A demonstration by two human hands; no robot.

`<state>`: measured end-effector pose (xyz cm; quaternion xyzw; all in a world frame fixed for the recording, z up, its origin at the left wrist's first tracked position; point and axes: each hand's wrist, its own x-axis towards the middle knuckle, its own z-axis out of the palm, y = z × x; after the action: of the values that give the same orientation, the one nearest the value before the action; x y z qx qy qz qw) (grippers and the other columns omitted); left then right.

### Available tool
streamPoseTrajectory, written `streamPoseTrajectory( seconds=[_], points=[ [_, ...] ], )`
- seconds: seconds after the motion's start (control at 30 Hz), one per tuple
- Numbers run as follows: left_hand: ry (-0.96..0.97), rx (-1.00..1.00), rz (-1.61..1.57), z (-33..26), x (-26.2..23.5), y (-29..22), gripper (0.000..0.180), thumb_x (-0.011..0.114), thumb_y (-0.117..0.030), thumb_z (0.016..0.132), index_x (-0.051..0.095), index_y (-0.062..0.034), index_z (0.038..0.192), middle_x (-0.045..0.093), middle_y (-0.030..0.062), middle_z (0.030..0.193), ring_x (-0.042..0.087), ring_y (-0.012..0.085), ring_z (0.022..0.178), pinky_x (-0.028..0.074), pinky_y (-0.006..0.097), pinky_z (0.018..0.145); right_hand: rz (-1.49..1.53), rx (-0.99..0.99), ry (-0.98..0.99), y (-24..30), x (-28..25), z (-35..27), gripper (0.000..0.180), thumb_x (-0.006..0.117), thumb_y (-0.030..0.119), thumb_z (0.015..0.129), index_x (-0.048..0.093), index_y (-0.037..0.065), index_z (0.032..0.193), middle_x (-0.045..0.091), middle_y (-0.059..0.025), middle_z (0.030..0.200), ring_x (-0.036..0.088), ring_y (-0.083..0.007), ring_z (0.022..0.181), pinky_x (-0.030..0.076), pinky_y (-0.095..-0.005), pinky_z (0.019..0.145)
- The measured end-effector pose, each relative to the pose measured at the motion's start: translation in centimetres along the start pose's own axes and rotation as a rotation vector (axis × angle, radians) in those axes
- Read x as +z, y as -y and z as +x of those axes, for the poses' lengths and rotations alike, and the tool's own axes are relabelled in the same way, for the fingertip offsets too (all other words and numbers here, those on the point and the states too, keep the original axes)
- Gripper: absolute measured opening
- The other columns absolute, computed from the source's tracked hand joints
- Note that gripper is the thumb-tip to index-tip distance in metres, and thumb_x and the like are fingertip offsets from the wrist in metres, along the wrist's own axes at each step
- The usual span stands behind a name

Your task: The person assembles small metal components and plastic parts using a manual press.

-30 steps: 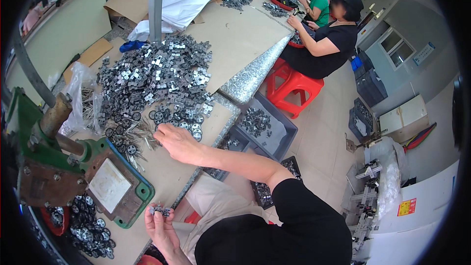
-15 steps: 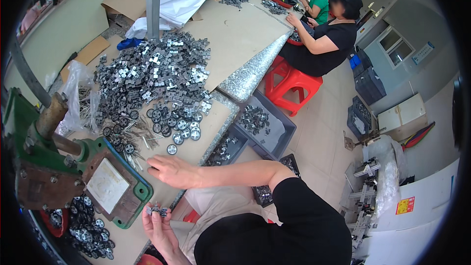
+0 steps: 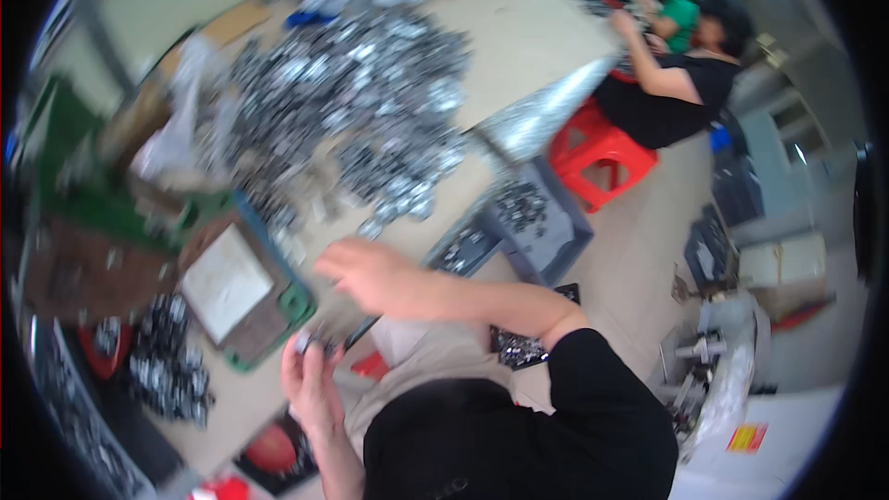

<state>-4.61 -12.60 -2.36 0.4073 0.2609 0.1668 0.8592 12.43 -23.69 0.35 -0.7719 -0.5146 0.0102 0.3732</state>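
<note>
Metal stamped parts (image 3: 361, 102) lie heaped on the bench (image 3: 528, 37), behind the green press (image 3: 231, 287). Head view, blurred: right hand (image 3: 370, 273) has pulled back from that heap since a second ago and now hovers just right of the press, fingers loosely curled, contents can't tell. So a fetch looks done. Left hand (image 3: 310, 375), below the press, pinches small metal pieces (image 3: 310, 344). Grey bins (image 3: 537, 222), right of the press, hold more parts.
</note>
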Motion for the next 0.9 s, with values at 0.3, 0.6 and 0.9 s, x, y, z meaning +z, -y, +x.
streamPoseTrajectory(
  seconds=[0.3, 0.6, 0.9],
  points=[
    [-0.010, 0.012, 0.108, 0.2, 2.1, -0.6, 0.020, 0.058, -0.001, 0.084, 0.055, 0.0039, 0.104, 0.064, 0.0098, 0.088, 0.062, 0.0136, 0.075, 0.051, 0.024, 0.066, 1.189, 0.562, 0.237, 0.2, -1.1, -3.0, 0.032, 0.055, -0.003, 0.083, 0.054, 0.001, 0.115, 0.059, -0.0068, 0.106, 0.057, -0.0127, 0.093, 0.047, -0.0274, 0.083],
    [0.064, 0.006, 0.150, 0.0, 1.6, -0.4, 0.018, 0.059, -0.003, 0.085, 0.057, 0.0024, 0.102, 0.065, 0.0100, 0.086, 0.061, 0.0099, 0.072, 0.045, 0.018, 0.052, 1.208, 0.502, 0.312, 0.0, -0.2, -3.4, 0.036, 0.056, -0.001, 0.084, 0.052, 0.001, 0.120, 0.057, -0.0099, 0.112, 0.057, -0.0148, 0.095, 0.047, -0.0288, 0.086],
    [0.064, 0.009, 0.192, 0.1, 1.5, -0.2, 0.018, 0.061, -0.002, 0.083, 0.059, 0.0017, 0.101, 0.061, 0.0061, 0.089, 0.062, 0.0117, 0.080, 0.048, 0.018, 0.056, 1.128, 0.547, 0.322, 0.5, -0.9, -2.8, 0.035, 0.057, -0.001, 0.083, 0.054, 0.002, 0.118, 0.059, -0.0085, 0.107, 0.057, -0.0138, 0.093, 0.048, -0.0286, 0.085]
  ],
)
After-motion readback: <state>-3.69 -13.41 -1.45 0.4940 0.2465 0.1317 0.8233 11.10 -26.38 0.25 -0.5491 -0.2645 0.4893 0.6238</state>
